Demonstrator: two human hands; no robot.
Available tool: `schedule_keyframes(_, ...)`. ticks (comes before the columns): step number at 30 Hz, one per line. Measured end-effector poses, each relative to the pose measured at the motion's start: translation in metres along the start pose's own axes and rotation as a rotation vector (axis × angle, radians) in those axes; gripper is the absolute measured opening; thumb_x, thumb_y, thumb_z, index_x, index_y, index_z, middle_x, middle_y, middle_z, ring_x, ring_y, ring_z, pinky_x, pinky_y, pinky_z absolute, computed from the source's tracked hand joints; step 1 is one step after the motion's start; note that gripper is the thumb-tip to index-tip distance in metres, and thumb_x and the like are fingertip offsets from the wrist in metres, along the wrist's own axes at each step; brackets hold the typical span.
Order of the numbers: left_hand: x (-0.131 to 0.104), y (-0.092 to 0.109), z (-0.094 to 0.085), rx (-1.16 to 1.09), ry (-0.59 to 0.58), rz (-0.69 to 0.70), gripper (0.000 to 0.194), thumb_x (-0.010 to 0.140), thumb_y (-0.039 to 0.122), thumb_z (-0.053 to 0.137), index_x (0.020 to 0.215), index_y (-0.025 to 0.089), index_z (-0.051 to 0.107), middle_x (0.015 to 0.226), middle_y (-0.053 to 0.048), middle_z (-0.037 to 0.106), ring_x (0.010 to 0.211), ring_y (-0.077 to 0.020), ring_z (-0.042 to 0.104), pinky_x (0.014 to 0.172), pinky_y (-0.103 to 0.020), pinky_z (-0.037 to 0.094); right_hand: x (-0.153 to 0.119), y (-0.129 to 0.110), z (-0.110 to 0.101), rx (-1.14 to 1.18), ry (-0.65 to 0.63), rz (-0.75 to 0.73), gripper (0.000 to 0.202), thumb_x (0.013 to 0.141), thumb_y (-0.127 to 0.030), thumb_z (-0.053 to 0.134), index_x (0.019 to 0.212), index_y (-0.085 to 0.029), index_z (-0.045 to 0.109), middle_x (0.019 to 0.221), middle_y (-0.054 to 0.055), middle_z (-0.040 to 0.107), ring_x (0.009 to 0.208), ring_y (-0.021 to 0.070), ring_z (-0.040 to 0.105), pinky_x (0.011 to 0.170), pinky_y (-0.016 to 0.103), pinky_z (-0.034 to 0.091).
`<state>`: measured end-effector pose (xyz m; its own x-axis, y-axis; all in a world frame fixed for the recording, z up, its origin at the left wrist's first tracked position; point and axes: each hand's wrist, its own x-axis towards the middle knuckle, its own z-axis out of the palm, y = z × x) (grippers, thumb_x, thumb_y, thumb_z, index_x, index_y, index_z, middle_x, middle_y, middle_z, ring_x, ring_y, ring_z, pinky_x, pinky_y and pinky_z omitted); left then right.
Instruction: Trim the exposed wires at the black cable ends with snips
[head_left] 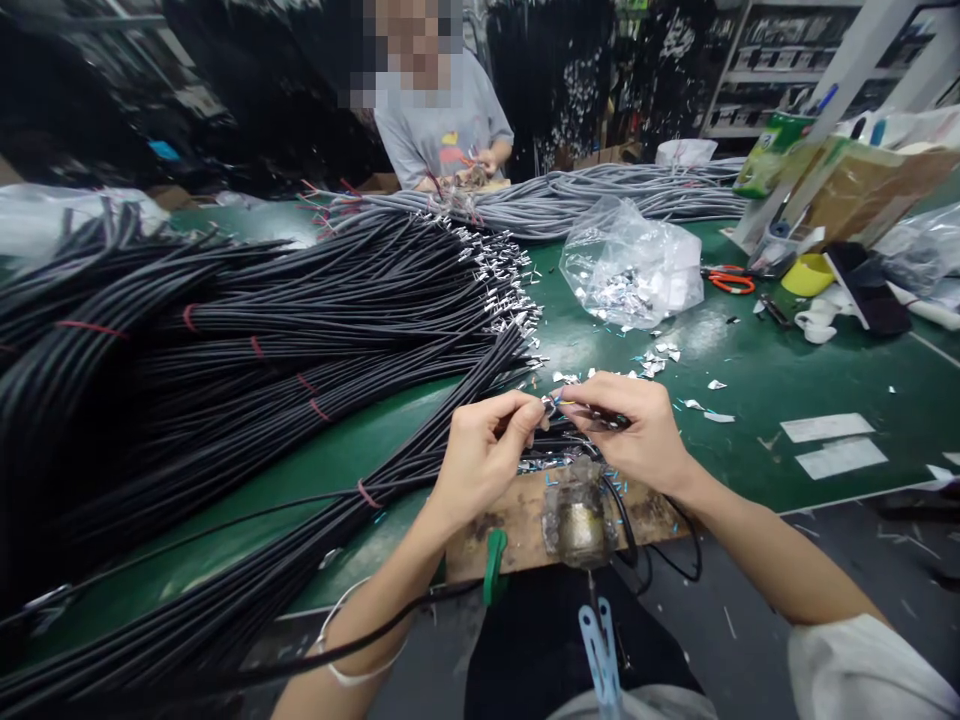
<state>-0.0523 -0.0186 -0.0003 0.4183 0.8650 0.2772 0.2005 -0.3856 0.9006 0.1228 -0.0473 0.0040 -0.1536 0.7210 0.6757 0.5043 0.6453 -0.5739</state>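
My left hand (pixel 495 440) is closed, thumb and index finger pinching the stripped end of a cable, where silvery shielding shows. Close beside it, my right hand (pixel 634 425) has its fingertips pressed together at the thin blue and yellow wires (pixel 559 401) of that end. A slim dark tool (pixel 609 418) lies in the curl of my right fingers; its kind is hard to make out. Both hands are above a worn wooden board (pixel 517 500) bearing a grimy metal block (pixel 583 525). Bundled black cables (pixel 420 450) run under and left of my left hand.
Large bundles of black cables (pixel 225 350) fill the left. Grey cables (pixel 600 190) lie across the back, where a person (pixel 442 120) works. Right of centre are a plastic bag of scraps (pixel 634 270), orange-handled scissors (pixel 729 280), a phone (pixel 868 288) and paper strips (pixel 840 460).
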Motion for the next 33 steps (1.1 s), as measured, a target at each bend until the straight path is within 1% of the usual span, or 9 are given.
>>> schedule_keyframes(4,0.003,-0.002,0.001,-0.092,-0.02,-0.068,0.033,0.086,0.04,0.054,0.068,0.014,0.059,0.052,0.003,0.048,0.043,-0.0053,0.039,0.041,-0.018,0.03,0.001,0.003,-0.002,-0.097,-0.021,-0.05,0.017,0.079,-0.012,0.056,0.087,-0.014,0.071,0.07,0.003,0.065,0.059,0.0102,0.056,0.053,0.022,0.043)
schedule_keyframes(8,0.014,-0.013,-0.011,-0.237,0.163,-0.114,0.038,0.088,0.047,0.045,0.078,0.014,0.06,0.068,-0.003,0.061,0.055,-0.0101,0.056,0.051,-0.021,0.045,0.004,0.006,-0.01,-0.208,-0.051,0.038,0.016,0.073,-0.011,0.06,0.082,-0.016,0.072,0.066,0.001,0.065,0.058,0.0118,0.058,0.054,0.024,0.044)
schedule_keyframes(10,0.02,-0.025,-0.021,-0.04,0.238,-0.064,0.032,0.088,0.043,0.047,0.086,0.015,0.063,0.083,-0.007,0.066,0.074,-0.0149,0.064,0.068,-0.026,0.051,0.005,0.007,-0.014,-0.204,0.037,0.113,0.017,0.075,-0.012,0.06,0.085,-0.018,0.072,0.072,0.001,0.068,0.063,0.0129,0.061,0.058,0.025,0.046)
schedule_keyframes(14,0.028,-0.053,-0.036,0.777,0.246,-0.042,0.024,0.077,0.027,0.062,0.098,0.017,0.064,0.093,-0.009,0.067,0.089,-0.0249,0.061,0.082,-0.039,0.048,0.004,0.004,-0.015,-0.153,0.123,0.197,0.025,0.087,-0.019,0.049,0.106,-0.02,0.066,0.083,0.001,0.072,0.063,0.0111,0.062,0.059,0.024,0.047)
schedule_keyframes(19,0.029,-0.061,-0.036,0.959,0.232,-0.051,0.02,0.076,0.023,0.06,0.094,0.016,0.067,0.092,-0.011,0.069,0.088,-0.0285,0.062,0.08,-0.039,0.047,-0.003,0.005,0.006,-0.441,-0.402,0.091,0.049,0.087,-0.017,0.046,0.136,-0.016,0.043,0.084,0.007,0.072,0.062,0.0163,0.064,0.055,0.027,0.043)
schedule_keyframes(21,0.027,-0.057,-0.035,0.972,0.281,-0.042,0.022,0.081,0.024,0.054,0.098,0.016,0.067,0.096,-0.011,0.069,0.09,-0.0273,0.063,0.083,-0.038,0.046,-0.006,0.005,0.013,-0.569,-0.578,0.101,0.046,0.085,-0.017,0.049,0.13,-0.014,0.05,0.081,0.01,0.072,0.064,0.0203,0.065,0.054,0.028,0.041)
schedule_keyframes(23,0.025,-0.052,-0.035,0.971,0.359,-0.026,0.025,0.084,0.024,0.05,0.101,0.016,0.067,0.098,-0.01,0.07,0.089,-0.0256,0.064,0.084,-0.037,0.045,-0.007,0.006,0.016,-0.608,-0.635,0.113,0.037,0.084,-0.017,0.05,0.12,-0.015,0.058,0.081,0.01,0.072,0.067,0.0221,0.066,0.055,0.028,0.04)
schedule_keyframes(29,0.027,-0.041,-0.033,0.714,0.575,0.152,0.021,0.083,0.029,0.057,0.091,0.016,0.07,0.091,-0.007,0.071,0.078,-0.0178,0.066,0.078,-0.03,0.051,-0.006,0.009,0.011,-0.407,-0.483,0.134,0.033,0.085,-0.011,0.047,0.113,-0.019,0.06,0.095,0.007,0.071,0.079,0.0189,0.066,0.067,0.028,0.044)
schedule_keyframes(33,0.03,-0.022,-0.021,0.404,0.552,0.213,0.021,0.08,0.031,0.061,0.093,0.016,0.07,0.09,-0.005,0.072,0.077,-0.0152,0.067,0.071,-0.027,0.055,-0.001,0.009,0.005,-0.137,-0.277,0.199,0.025,0.091,-0.017,0.044,0.106,-0.017,0.063,0.09,0.006,0.07,0.074,0.0156,0.063,0.067,0.027,0.044)
